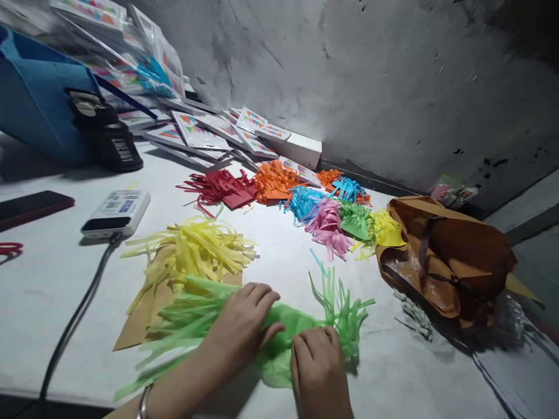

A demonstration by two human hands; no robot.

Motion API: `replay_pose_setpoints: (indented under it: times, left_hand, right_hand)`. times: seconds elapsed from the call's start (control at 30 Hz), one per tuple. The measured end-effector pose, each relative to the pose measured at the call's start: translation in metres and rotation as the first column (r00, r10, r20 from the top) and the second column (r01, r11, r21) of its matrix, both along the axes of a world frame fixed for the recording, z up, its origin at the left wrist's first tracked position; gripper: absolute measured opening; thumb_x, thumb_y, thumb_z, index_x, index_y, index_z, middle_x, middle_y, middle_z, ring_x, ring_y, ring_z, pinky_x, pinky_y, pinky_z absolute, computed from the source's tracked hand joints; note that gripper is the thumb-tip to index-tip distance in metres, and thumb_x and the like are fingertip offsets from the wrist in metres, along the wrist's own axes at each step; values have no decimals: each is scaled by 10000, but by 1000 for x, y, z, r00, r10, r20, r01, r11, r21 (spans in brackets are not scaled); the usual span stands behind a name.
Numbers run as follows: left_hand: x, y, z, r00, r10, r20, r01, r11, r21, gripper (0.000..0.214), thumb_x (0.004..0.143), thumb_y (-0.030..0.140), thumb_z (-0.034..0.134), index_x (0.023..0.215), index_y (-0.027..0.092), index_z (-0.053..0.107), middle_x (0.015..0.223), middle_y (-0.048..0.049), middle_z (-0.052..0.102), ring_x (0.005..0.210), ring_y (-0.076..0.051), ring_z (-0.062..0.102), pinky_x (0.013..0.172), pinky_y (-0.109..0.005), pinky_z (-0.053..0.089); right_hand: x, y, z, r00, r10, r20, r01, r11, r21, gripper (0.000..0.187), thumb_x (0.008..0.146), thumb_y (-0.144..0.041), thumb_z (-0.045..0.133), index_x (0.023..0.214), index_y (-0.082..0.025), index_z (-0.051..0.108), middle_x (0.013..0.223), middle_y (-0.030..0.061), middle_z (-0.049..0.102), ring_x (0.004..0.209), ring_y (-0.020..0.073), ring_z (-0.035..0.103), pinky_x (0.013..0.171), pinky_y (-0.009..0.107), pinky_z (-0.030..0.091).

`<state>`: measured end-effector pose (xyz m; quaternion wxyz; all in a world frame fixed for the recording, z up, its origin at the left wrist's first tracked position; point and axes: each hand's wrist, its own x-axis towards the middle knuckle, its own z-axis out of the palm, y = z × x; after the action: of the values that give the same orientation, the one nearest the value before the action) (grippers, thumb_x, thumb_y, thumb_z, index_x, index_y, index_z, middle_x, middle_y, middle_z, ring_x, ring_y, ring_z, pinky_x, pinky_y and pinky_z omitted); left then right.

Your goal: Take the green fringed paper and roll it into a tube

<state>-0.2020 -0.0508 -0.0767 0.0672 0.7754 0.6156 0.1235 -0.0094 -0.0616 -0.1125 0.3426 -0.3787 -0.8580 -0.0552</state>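
Note:
A green fringed tissue-paper piece lies on the white table near its front edge. My left hand presses down on its middle, fingers curled over the paper. My right hand grips the same green piece just right of that, close to the upstanding fringe. A pile of yellow fringed paper rests on a brown card right behind my left hand.
Red, orange, blue, pink and green fringes lie farther back. A brown paper bag sits at right. A power bank with cable, a phone, white boxes and a blue bag are at left.

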Motion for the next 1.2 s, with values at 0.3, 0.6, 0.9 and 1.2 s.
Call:
replay_pose_setpoints:
  times: [0.3,0.6,0.9,1.2]
  left_hand:
    - [-12,-11,-21,946,-320,48,269,861,432,146,857,178,757,785,235,643,999,0,726,1095,-250,581,1095,-459,217]
    - [-89,-25,-30,996,-20,84,-9,944,330,293,870,105,524,1007,273,721,1168,-57,711,1064,-280,634,906,-407,427]
    - [-72,-45,17,980,-198,5,176,880,441,395,926,257,662,1312,305,590,1331,-31,644,1191,-266,557,1025,-370,375]
    - [-2,-25,-35,922,-371,111,300,866,400,137,908,155,728,860,236,628,832,50,678,815,-173,574,947,-367,304]
  right_hand:
    - [-2,-6,-13,1000,-16,-22,15,1000,-16,286,1018,-156,364,968,-196,643,855,42,660,822,230,578,948,461,321]
    - [16,-5,-22,998,-53,-33,54,998,43,240,964,-88,423,930,-194,635,820,40,650,794,213,597,920,457,350]
    - [13,-6,-18,990,-24,-142,31,998,48,192,909,-65,503,901,-186,651,796,31,653,765,190,592,912,430,350]
    - [2,-11,-9,1000,-13,-15,14,997,79,310,1057,-197,364,954,-200,657,814,17,702,796,195,632,965,447,309]
